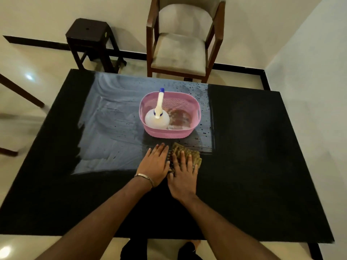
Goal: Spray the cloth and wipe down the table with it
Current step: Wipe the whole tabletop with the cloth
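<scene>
Head view: the person stands at the near edge of the black rectangular table (253, 147). The right hand (185, 174) presses flat, fingers spread, on the folded olive-brown cloth (190, 154); the left hand (155, 166) lies flat just beside it at 9 o'clock, touching the tabletop, holding nothing. At 12 o'clock stands the pink plastic basket (170, 133) containing the white spray bottle (157, 118). Step in hand — wiping. Next move likely calls for strokes toward 3 o'clock, where no streaks show.

I see a black worktop (253, 166), streaked wet toward ten o'clock; a pink basket (170, 131) sits at centre, a folded cloth (195, 156) just beside it at six o'clock.
</scene>
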A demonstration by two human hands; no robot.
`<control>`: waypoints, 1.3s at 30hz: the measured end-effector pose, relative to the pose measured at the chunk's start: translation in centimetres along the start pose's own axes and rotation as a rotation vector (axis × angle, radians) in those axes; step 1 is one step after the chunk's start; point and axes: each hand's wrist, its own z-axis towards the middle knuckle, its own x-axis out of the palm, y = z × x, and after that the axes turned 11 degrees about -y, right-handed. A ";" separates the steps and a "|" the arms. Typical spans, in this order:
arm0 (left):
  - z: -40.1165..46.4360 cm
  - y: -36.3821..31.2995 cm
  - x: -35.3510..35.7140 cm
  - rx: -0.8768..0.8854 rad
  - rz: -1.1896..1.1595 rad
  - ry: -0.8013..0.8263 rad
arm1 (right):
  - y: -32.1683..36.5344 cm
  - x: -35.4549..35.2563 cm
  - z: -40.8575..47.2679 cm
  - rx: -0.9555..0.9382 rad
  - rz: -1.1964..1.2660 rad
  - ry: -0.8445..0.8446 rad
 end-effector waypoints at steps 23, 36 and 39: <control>-1.7 12.4 -3.5 -0.168 0.089 -0.056 | -13.5 -4.8 1.8 0.408 -0.139 -0.110; -1.5 18.4 -5.1 -0.170 0.057 -0.147 | 4.3 0.6 2.0 0.212 -0.104 -0.089; -1.7 21.1 -6.1 -0.150 0.057 -0.157 | 13.4 3.4 0.7 0.031 -0.079 -0.029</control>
